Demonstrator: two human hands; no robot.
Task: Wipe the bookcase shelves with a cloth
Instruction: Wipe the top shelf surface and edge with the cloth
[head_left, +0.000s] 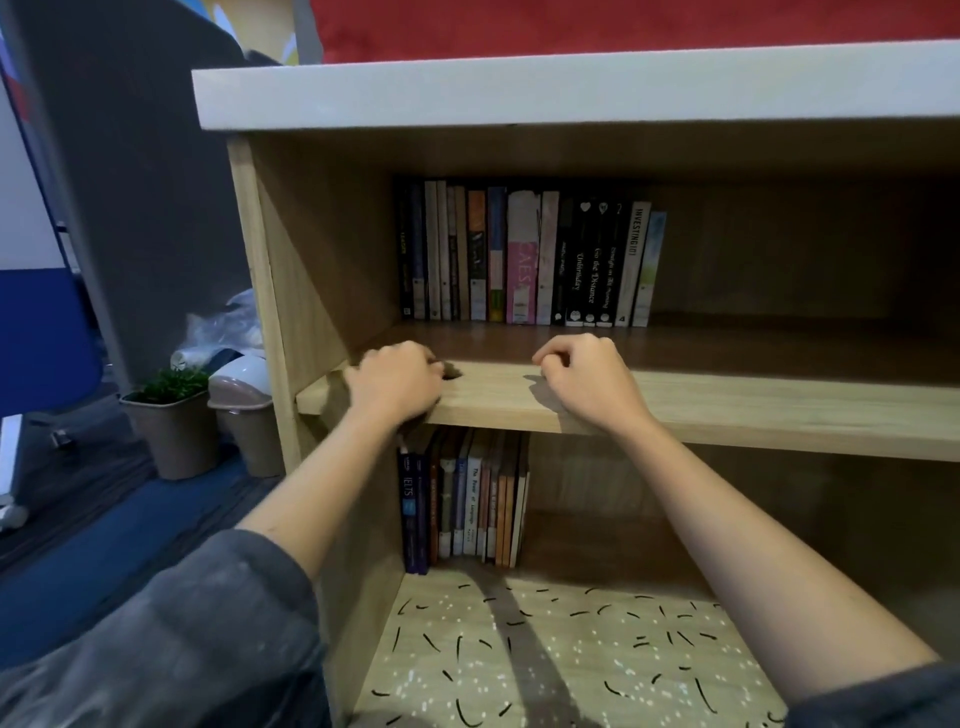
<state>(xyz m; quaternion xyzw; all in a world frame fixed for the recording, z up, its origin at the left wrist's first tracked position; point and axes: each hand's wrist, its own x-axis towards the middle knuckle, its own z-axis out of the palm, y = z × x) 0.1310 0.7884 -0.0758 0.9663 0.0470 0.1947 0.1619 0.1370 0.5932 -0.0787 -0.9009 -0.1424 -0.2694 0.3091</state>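
- My left hand (395, 387) sits knuckles-up on the front of the middle shelf (727, 405), close to the bookcase's (467, 93) left wall, with its fingers curled down.
- A small dark bit of cloth (453, 370) pokes out past that hand's fingertips, lying on the wood. The left hand grips it, and most of it is hidden under the palm.
- My right hand (587, 376) rests on the same shelf, near the left hand but not touching it. Its fingers are curled into a loose fist and I see nothing in it.
- Behind both hands, at the back of the shelf, a row of books (530, 260) stands upright.
- Below the left wrist, on the lower level, a shorter row of books (467, 499) stands upright.
- Under my forearms the bottom board (571, 649) shows a pattern of dark dashes and pale dots.
- Off to the left of the left hand, on the floor outside the bookcase, stand a potted plant (174, 421) and a small bin (244, 405).
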